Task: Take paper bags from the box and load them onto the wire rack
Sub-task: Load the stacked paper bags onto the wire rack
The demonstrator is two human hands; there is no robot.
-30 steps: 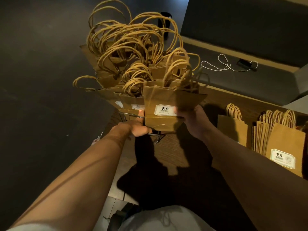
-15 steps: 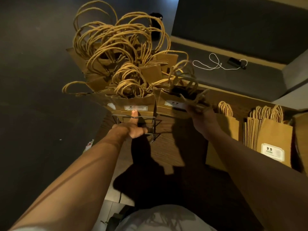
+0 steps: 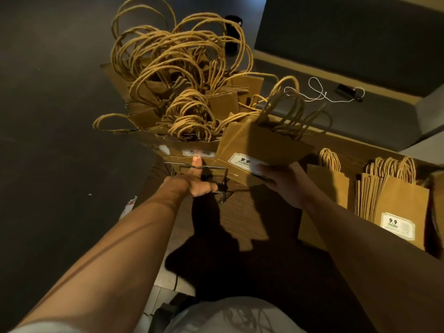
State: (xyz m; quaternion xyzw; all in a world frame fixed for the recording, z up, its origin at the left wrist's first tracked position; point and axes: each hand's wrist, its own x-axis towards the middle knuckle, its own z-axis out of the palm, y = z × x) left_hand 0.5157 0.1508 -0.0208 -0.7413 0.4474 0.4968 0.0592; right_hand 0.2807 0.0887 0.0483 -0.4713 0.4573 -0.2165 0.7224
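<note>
A black wire rack [image 3: 217,168] stands on the wooden table, packed with several brown paper bags [image 3: 192,109] whose twisted rope handles stick up in a tangle. My left hand [image 3: 195,182] rests at the rack's front wire, one finger stretched forward against the front bag's label. My right hand [image 3: 286,181] grips a stack of brown paper bags [image 3: 262,143] by the bottom edge, tilted, just right of the rack's front. A white "9.9" label shows on the held stack.
More brown bags [image 3: 394,200] stand upright at the right, one bearing a "9.9" label, with a single bag [image 3: 330,181] beside them. A white cable [image 3: 317,91] and small black device lie on the grey bench behind. Dark floor lies to the left.
My right hand has swung the held stack of bags from low at the rack's right side up and toward me, its label now facing up. My left hand stayed at the rack's front.
</note>
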